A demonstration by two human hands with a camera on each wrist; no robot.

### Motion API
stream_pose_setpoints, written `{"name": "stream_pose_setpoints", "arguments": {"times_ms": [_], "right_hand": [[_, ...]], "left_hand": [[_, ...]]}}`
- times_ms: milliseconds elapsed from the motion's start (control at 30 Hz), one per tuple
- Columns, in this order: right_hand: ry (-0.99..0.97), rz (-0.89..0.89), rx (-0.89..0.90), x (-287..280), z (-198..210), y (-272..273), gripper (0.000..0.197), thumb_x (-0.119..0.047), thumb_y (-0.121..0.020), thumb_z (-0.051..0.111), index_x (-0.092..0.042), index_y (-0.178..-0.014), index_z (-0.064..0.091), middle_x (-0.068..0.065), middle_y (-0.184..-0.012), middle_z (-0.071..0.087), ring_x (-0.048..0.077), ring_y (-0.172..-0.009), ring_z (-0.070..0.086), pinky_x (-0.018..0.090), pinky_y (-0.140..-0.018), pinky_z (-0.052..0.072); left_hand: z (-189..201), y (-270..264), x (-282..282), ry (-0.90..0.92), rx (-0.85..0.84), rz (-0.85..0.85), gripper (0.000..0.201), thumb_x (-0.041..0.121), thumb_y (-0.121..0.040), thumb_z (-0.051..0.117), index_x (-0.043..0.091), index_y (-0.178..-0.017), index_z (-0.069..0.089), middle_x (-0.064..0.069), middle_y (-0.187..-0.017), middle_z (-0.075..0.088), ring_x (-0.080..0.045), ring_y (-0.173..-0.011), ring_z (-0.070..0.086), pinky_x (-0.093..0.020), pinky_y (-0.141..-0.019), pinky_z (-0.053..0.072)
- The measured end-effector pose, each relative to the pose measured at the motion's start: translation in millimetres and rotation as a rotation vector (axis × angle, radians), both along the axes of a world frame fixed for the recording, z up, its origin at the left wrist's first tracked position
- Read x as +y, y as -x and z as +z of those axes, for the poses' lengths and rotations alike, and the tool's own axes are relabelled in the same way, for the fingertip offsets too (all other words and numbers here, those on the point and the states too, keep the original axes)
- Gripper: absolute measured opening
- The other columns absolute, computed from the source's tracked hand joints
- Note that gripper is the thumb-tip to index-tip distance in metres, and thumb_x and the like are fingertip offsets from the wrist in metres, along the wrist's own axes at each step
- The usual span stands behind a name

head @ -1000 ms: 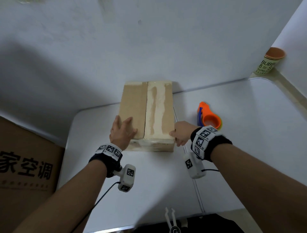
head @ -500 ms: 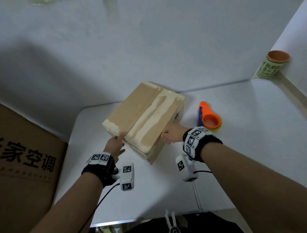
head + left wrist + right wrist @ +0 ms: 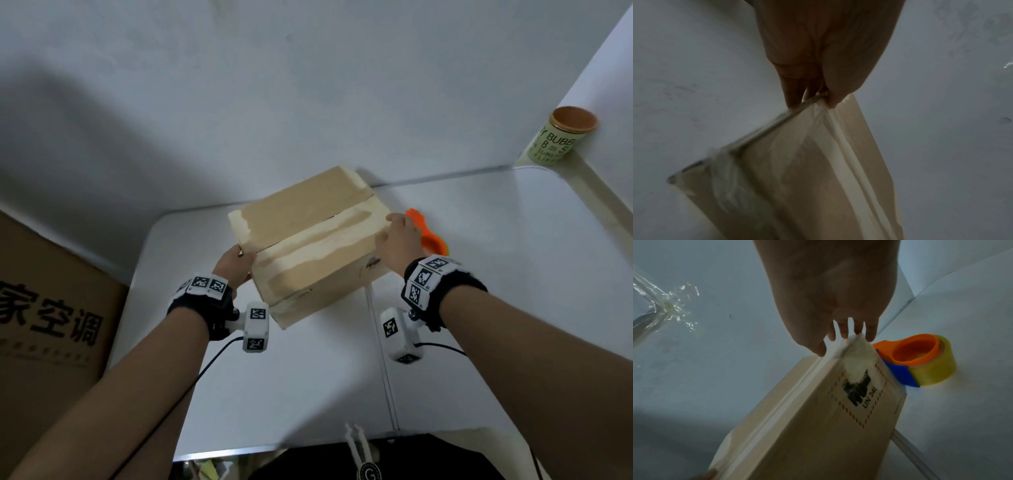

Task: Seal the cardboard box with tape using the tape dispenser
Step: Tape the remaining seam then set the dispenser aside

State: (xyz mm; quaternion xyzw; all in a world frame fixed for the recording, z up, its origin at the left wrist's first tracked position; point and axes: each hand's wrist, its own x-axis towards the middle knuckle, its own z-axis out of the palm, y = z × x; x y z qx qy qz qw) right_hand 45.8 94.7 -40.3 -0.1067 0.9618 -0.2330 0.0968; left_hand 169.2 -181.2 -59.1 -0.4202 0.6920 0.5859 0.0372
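Note:
A brown cardboard box (image 3: 308, 246) with old pale tape strips along its top seam sits turned at an angle on the white table (image 3: 308, 394). My left hand (image 3: 236, 263) pinches its near-left corner, thumb on top and fingers down the side (image 3: 812, 100). My right hand (image 3: 397, 236) grips the opposite right corner, thumb on the top edge and fingers behind it (image 3: 838, 344). The orange and blue tape dispenser (image 3: 433, 240) with a yellowish tape roll (image 3: 933, 369) lies on the table just right of the box, partly hidden behind my right hand.
A large brown carton (image 3: 51, 308) with black characters stands left of the table. A pale green can (image 3: 561, 137) with an orange lid sits on the ledge at the far right. White walls close the back. Crumpled clear tape (image 3: 668, 308) is stuck on the wall.
The box has been swung round clockwise from straight to diagonal. My left hand moved from the top flap to the left corner; my right hand moved to the far right corner, covering the dispenser.

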Motion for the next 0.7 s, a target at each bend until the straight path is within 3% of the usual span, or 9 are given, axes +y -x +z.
{"name": "stream_pose_setpoints", "arguments": {"times_ms": [67, 133, 200, 267, 333, 500, 600, 700], "right_hand": [[0.001, 0.017, -0.048, 6.4, -4.0, 0.0, 0.047, -0.015, -0.095, 0.042, -0.002, -0.140, 0.035, 0.014, -0.147, 0.033, 0.030, -0.137, 0.031, 0.037, -0.114, 0.027], [0.031, -0.005, -0.032, 11.7, -7.6, 2.7, 0.053, -0.016, -0.095, 0.044, 0.000, -0.143, 0.030, 0.016, -0.151, 0.027, 0.031, -0.140, 0.027, 0.040, -0.114, 0.028], [0.040, -0.034, -0.080, 14.2, -11.2, 9.3, 0.055, -0.018, -0.095, 0.044, 0.002, -0.143, 0.028, 0.020, -0.149, 0.030, 0.034, -0.137, 0.032, 0.042, -0.112, 0.031], [0.019, -0.053, -0.176, 12.6, -11.5, 15.3, 0.053, -0.022, -0.096, 0.044, 0.006, -0.138, 0.032, 0.024, -0.138, 0.043, 0.037, -0.126, 0.045, 0.042, -0.104, 0.039], [-0.005, -0.073, -0.201, 9.3, -11.9, 18.5, 0.050, -0.027, -0.095, 0.045, 0.008, -0.132, 0.038, 0.025, -0.131, 0.048, 0.038, -0.120, 0.048, 0.041, -0.099, 0.042], [-0.145, -0.088, -0.221, 11.0, -20.7, 16.7, 0.056, -0.042, -0.093, 0.043, -0.002, -0.132, 0.042, 0.020, -0.134, 0.039, 0.042, -0.116, 0.049, 0.048, -0.099, 0.043], [-0.159, -0.082, -0.247, 11.4, -21.8, 20.7, 0.056, -0.044, -0.094, 0.042, -0.003, -0.133, 0.042, 0.020, -0.135, 0.037, 0.042, -0.116, 0.049, 0.049, -0.099, 0.043], [-0.121, -0.132, -0.280, 7.9, -16.4, 26.0, 0.058, -0.042, -0.095, 0.043, 0.001, -0.135, 0.039, 0.022, -0.135, 0.041, 0.041, -0.114, 0.051, 0.046, -0.098, 0.045]], "left_hand": [[-9.1, 11.5, -8.4, 0.024, -0.011, 0.026, 0.023, 0.015, -0.089, 0.050, 0.014, -0.109, 0.061, -0.012, -0.114, 0.067, -0.030, -0.103, 0.065, -0.044, -0.093, 0.054], [-26.7, 19.0, -19.1, 0.048, -0.024, 0.041, 0.037, 0.024, -0.083, 0.052, 0.011, -0.117, 0.058, -0.011, -0.116, 0.065, -0.032, -0.105, 0.063, -0.048, -0.095, 0.052], [-15.7, 14.3, -8.4, 0.082, -0.075, 0.062, 0.052, 0.030, -0.083, 0.050, 0.004, -0.127, 0.048, -0.012, -0.122, 0.058, -0.033, -0.108, 0.059, -0.049, -0.096, 0.050], [-4.3, 7.1, 8.5, 0.014, -0.094, 0.070, 0.036, 0.025, -0.091, 0.048, 0.001, -0.118, 0.052, -0.014, -0.109, 0.059, -0.030, -0.096, 0.059, -0.043, -0.087, 0.054], [0.2, 2.7, 21.2, -0.072, -0.121, 0.047, 0.026, 0.028, -0.093, 0.050, 0.007, -0.105, 0.059, -0.011, -0.098, 0.063, -0.028, -0.089, 0.060, -0.037, -0.075, 0.054], [-19.7, 18.2, 1.1, 0.002, -0.141, 0.049, 0.071, 0.053, -0.073, 0.054, 0.009, -0.128, 0.047, -0.015, -0.119, 0.059, -0.040, -0.103, 0.060, -0.040, -0.066, 0.054], [-13.5, 28.3, 2.2, 0.032, -0.108, 0.058, 0.078, 0.058, -0.077, 0.054, 0.017, -0.140, 0.030, -0.016, -0.135, 0.049, -0.041, -0.114, 0.054, -0.055, -0.089, 0.051], [1.2, 40.0, 10.5, 0.080, -0.041, 0.094, 0.074, 0.051, -0.091, 0.045, 0.024, -0.151, 0.011, -0.017, -0.152, 0.030, -0.042, -0.132, 0.039, -0.058, -0.103, 0.039]]}}
